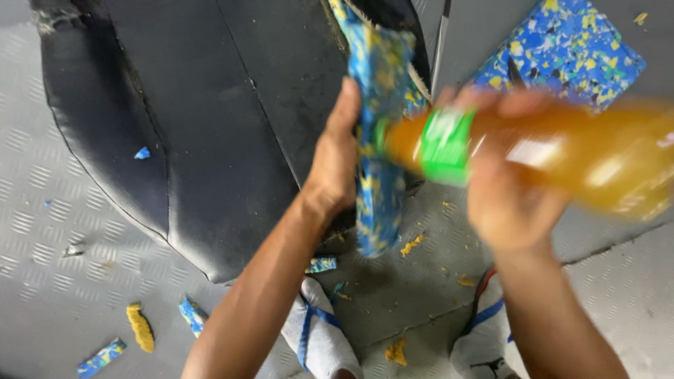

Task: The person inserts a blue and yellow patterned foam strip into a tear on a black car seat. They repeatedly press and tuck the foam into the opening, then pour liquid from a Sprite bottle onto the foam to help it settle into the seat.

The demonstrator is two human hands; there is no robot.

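My left hand (335,158) grips a strip of blue-and-yellow speckled foam (379,189) that hangs upright over the floor. My right hand (507,188) holds a blurred bottle of orange liquid (604,158) with a green label, lying sideways with its neck end against the foam strip. Both forearms reach up from the bottom of the view. Fingers of my right hand wrap over the bottle's middle.
A large black padded seat cover (210,119) lies on grey tread-plate flooring (42,210). A square slab of the same speckled foam (562,49) lies at top right. Foam scraps (140,326) litter the floor. My feet in white-and-blue shoes (319,337) stand below.
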